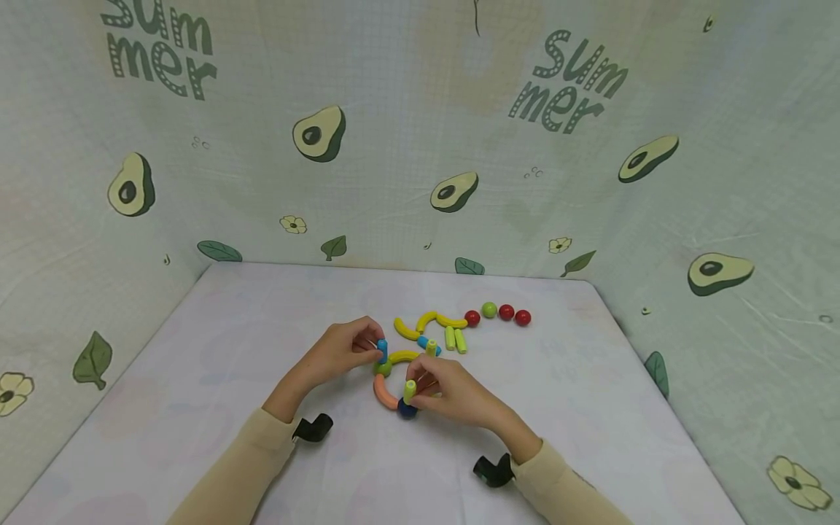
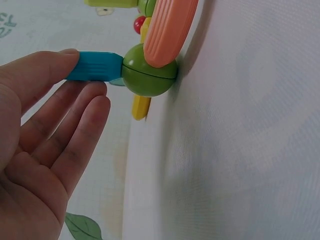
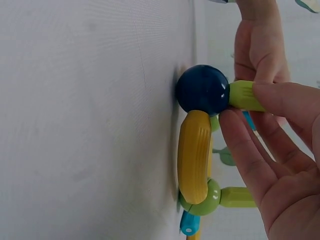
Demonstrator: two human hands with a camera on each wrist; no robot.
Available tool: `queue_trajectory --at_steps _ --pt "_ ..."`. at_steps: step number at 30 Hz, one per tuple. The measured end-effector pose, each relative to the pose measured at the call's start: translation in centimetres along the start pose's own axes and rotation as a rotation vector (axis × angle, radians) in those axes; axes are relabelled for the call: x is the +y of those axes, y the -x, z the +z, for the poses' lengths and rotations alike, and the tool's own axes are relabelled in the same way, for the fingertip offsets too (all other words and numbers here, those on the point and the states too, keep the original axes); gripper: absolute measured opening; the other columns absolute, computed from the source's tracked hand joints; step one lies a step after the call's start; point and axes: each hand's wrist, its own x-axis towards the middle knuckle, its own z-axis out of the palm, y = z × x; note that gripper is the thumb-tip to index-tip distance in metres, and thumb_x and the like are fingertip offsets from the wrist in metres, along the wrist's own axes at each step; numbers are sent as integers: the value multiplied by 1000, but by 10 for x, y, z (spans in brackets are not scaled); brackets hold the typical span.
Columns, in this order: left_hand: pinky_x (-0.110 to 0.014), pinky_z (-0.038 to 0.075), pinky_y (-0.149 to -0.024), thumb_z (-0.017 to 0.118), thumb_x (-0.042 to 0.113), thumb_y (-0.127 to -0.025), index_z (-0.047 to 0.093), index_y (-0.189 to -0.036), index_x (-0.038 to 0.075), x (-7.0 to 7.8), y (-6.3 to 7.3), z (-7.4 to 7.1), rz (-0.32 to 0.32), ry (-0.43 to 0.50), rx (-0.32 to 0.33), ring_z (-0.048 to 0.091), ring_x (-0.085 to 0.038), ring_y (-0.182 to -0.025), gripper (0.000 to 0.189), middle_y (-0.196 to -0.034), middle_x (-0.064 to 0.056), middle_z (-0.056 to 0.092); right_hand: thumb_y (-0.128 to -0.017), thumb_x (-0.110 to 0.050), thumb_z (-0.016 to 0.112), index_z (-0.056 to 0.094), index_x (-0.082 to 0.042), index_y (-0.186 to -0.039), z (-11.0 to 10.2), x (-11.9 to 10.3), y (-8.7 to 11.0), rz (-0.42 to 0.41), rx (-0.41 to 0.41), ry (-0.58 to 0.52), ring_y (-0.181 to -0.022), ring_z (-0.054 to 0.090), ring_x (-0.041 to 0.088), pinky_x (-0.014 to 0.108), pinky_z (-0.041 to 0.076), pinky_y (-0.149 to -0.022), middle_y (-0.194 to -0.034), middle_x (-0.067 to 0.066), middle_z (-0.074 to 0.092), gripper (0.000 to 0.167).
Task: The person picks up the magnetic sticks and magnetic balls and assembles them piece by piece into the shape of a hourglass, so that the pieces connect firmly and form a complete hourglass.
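A ring of toy rods and balls lies on the table. My left hand (image 1: 343,347) pinches an upright blue rod (image 2: 97,66) between thumb and fingers; its lower end meets a green ball (image 2: 147,77). With thumb and fingertips, my right hand (image 1: 456,392) holds a light green rod (image 3: 244,95) on top of a dark blue ball (image 3: 202,89). An orange curved rod (image 1: 383,392) joins these two balls. One yellow curved rod (image 3: 194,157) links the dark blue ball to another green ball (image 3: 210,197), which bears a second light green rod (image 3: 237,197).
Behind the ring lie several yellow curved rods (image 1: 406,329), a blue rod (image 1: 425,343) and two light green rods (image 1: 449,338). Red balls (image 1: 506,312) and a green ball (image 1: 488,310) sit farther right. Patterned cloth walls (image 1: 394,146) enclose the table (image 1: 558,408).
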Motion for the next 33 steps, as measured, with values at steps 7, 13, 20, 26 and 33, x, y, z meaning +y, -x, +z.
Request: queue_trajectory --at_steps 7,13,20,26,33 --pt "-31 60 -87 82 18 -96 67 -115 21 1 0 0 0 5 -2 72 -11 -99 24 -105 6 74 -96 -6 80 61 -17 -115 -1 -1 0 15 4 6 -105 72 13 24 59 -89 -110 -5 67 29" --pt "-31 60 -87 82 18 -96 67 -115 21 0 0 0 6 8 -2 72 -11 -99 24 -106 6 74 -95 -5 80 61 -17 -115 -1 -1 1 18 1 0 -105 72 12 23 59 -89 -110 -5 67 30" --pt "-31 60 -87 82 17 -96 67 -115 20 0 0 0 15 10 -2 72 -11 -98 24 -106 6 74 -95 -6 80 63 -14 -121 -4 -1 1 21 -10 5 -105 73 13 29 61 -90 -115 -5 68 32" --pt "-30 60 -87 82 18 -96 67 -115 21 1 0 0 0 6 -4 72 -11 -98 24 -106 6 74 -96 -7 79 65 -8 -129 -19 0 5 4 8 30 -105 73 17 35 61 -93 -121 1 70 36" --pt "-31 60 -88 82 19 -96 67 -116 21 2 -1 0 -20 -3 -11 71 -11 -99 25 -106 7 73 -95 -10 82 66 -6 -130 -57 9 13 12 109 105 -108 73 25 40 61 -95 -122 10 72 39"
